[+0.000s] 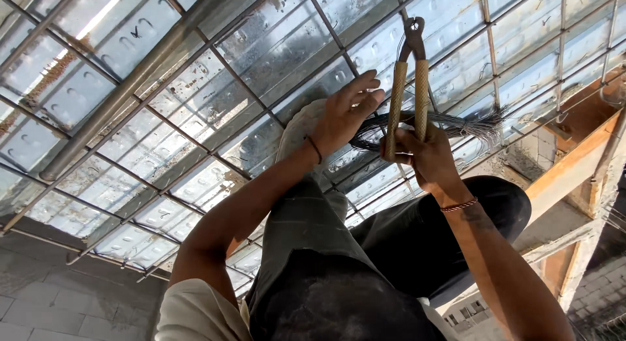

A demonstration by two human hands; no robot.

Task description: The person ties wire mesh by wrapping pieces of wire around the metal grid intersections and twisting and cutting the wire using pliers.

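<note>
From the head view, the right hand (427, 155) grips a pair of pincers (409, 80) by the tan handles, along with a bundle of thin tie wires (456, 124). The left hand (345, 113), fingers spread, picks at the bundle's looped end. Beneath lies a rebar grid (215, 60) over ribbed metal decking (124, 34).

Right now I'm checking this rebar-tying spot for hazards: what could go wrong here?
1. The right hand holds both the pincers and the wire bundle; either might slip from so full a grip.
2. The left hand fingers the thin wires, whose loose ends could prick it.
3. The person crouches on the rebar grid near an open edge; footing looks risky.
</note>
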